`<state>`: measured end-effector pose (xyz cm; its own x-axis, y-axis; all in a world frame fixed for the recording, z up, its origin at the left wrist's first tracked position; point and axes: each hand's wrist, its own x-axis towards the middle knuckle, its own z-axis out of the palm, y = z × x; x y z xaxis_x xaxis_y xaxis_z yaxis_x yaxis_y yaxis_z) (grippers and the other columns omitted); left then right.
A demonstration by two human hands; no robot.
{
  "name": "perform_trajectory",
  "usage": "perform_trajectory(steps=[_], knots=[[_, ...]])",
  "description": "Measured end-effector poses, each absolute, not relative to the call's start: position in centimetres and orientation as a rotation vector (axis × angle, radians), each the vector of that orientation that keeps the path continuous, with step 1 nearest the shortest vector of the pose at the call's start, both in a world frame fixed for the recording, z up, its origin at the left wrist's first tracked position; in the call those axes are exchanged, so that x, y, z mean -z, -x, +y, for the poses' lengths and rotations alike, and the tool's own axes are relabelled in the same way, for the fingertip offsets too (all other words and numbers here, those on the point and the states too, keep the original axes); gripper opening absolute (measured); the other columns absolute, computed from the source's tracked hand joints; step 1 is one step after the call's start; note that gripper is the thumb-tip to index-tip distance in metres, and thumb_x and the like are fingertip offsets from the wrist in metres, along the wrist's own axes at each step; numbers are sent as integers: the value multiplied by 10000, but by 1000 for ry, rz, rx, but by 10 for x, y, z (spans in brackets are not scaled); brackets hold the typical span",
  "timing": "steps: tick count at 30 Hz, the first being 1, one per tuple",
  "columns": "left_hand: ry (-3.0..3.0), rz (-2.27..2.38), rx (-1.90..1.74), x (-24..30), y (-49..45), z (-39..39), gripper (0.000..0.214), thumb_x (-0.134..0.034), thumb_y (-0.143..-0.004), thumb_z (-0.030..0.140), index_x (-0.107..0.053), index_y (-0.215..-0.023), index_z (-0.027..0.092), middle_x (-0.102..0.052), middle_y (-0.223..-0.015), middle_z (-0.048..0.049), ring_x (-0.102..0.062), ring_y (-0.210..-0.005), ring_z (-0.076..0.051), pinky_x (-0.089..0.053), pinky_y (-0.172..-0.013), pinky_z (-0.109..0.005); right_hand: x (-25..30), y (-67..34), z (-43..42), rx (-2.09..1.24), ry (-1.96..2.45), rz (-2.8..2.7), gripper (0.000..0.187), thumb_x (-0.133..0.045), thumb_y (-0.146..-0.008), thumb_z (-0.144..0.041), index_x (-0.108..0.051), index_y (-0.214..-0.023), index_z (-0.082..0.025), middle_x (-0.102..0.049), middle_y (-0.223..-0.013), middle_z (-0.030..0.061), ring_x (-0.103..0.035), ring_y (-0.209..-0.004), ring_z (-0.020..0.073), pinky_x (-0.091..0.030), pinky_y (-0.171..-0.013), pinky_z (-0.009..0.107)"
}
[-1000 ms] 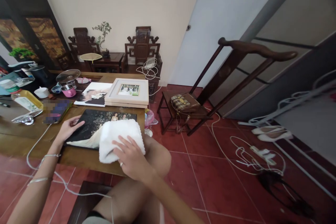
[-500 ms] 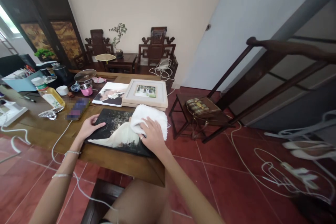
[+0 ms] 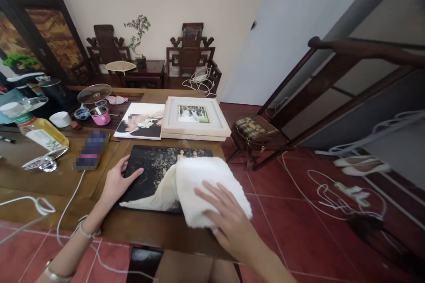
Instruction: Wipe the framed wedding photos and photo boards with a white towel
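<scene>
A dark photo panel (image 3: 151, 170), printed with a long pale gown and two people, lies flat near the front edge of the wooden table. My left hand (image 3: 119, 181) grips its left edge, thumb on the face and fingers along the side. A fluffy white towel (image 3: 195, 185) covers the panel's right part and hangs past its lower right corner. On the towel rests my right hand (image 3: 226, 212), fingers stretched over the cloth and holding it; the thumb is mostly hidden.
Behind the panel are a framed photo (image 3: 195, 119) and a white-edged photo print (image 3: 141, 121). To the left stand an oil bottle (image 3: 43, 135), a phone (image 3: 91, 150) with a white cable and a pink cup (image 3: 100, 116). A wooden chair (image 3: 252, 146) with a checked bag stands at right.
My right hand has drawn the towel right and toward me, uncovering the two people's heads on the panel. The fingers now lie flatter. The left hand keeps the left edge.
</scene>
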<state>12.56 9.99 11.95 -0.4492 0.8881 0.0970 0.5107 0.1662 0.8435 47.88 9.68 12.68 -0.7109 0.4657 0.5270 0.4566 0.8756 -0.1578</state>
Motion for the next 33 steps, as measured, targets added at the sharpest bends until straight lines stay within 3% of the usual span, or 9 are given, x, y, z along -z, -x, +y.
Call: perform_trajectory(steps=[4, 14, 20, 25, 33], knots=[[-1389, 2016, -1135, -117, -120, 102, 724, -821, -603, 558, -627, -1224, 241, -749, -1063, -72, -703, -1002, -329, -584, -832, -394, -124, -481, 93, -32, 642, -2497, 284, -439, -682, -50, -623, -787, -240, -552, -1413, 28, -379, -1397, 280, -386, -1082, 555], [-1461, 1882, -1141, -116, -120, 90, 695, -782, -684, 515, -567, -1237, 152, -725, -1129, -126, -700, -1035, -279, -560, -917, -404, -115, -451, 166, -98, 921, -2420, 397, -474, -792, -83, -690, -1110, -183, -597, -1349, 135, -438, -1351, 328, -349, -1077, 599], [-1447, 1934, -1208, -113, -114, 71, 684, -823, -643, 486, -602, -1187, 134, -732, -1063, -137, -710, -977, -272, -551, -914, -413, -120, -453, 85, -82, 837, -2468, 356, -469, -780, -68, -690, -1035, -183, -585, -1370, 113, -397, -1381, 317, -301, -1111, 600], [-1679, 1978, -1285, -115, -108, 62, 658, -799, -644, 549, -637, -1108, 113, -621, -1142, -161, -661, -1018, -283, -558, -875, -403, -129, -465, 30, -131, 716, -2602, 316, -468, -757, -67, -682, -942, -208, -530, -1436, 58, -353, -1411, 289, -287, -1130, 580], [-1704, 1879, -1343, -111, -104, 52, 671, -803, -629, 556, -610, -1130, 154, -562, -1187, -129, -617, -1067, -273, -532, -915, -406, -126, -437, 111, -53, 989, -2441, 380, -507, -793, -111, -700, -1110, -190, -625, -1305, 152, -472, -1325, 315, -362, -1073, 556]])
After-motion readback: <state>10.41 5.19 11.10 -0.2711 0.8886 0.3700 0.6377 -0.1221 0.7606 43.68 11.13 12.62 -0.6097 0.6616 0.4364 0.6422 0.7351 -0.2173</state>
